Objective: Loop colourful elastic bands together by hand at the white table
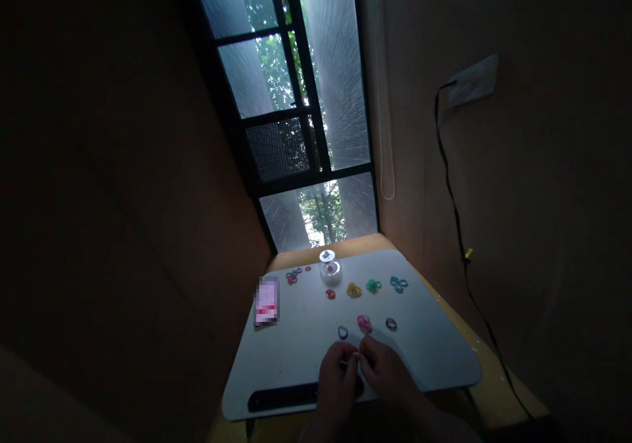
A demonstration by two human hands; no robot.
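Observation:
My left hand and my right hand meet above the front of a white folding table. Their fingertips are pinched together on a small yellow thing, too small to make out fully; it may be a hair tie. Just beyond my fingers lie a purple hair tie, a pink bunch of hair ties and a dark hair tie. Farther back sit red, yellow, green and blue hair ties in separate small piles.
A clear round container stands near the table's back edge, with mixed hair ties to its left. At the left edge lies a blurred pink-purple item. A black slot runs along the front. A cable hangs down the right wall.

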